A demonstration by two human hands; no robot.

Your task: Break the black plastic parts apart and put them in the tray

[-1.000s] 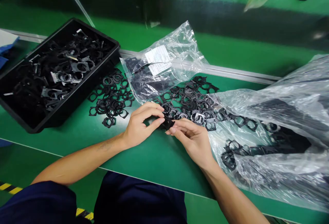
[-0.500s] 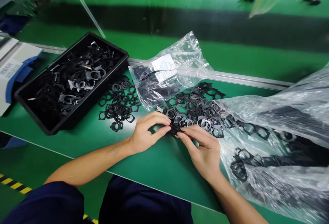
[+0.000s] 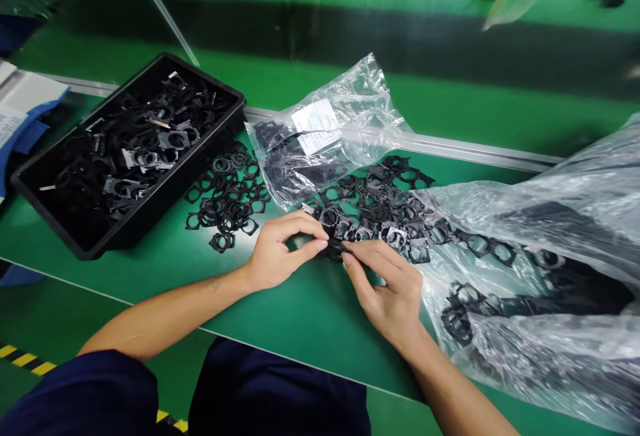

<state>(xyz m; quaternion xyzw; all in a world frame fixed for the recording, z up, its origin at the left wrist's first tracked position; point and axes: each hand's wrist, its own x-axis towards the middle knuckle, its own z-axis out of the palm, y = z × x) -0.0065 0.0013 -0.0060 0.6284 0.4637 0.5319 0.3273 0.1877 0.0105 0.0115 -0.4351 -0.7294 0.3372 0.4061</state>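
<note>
Between my two hands is a small black plastic part (image 3: 336,247), its shape mostly covered by fingertips. My left hand (image 3: 280,249) pinches its left end between thumb and forefinger. On the other end, the thumb and fingers of my right hand (image 3: 387,283) are closed. Just beyond the fingers lies a pile of flat black ring-shaped plastic parts (image 3: 395,206) on the green table (image 3: 300,336). A smaller heap of similar black rings (image 3: 225,206) spreads to the left of my left hand.
A black bin (image 3: 165,223) full of black and grey parts stands at the left. Behind the pile lies a clear labelled bag (image 3: 360,116) holding black parts. A large open plastic bag (image 3: 500,209) with more parts covers the right side. A metal rail (image 3: 460,149) runs behind.
The view has shifted slightly, moving the scene a little left and up. Both hands keep their pinch on the black part, with only small finger movement.
</note>
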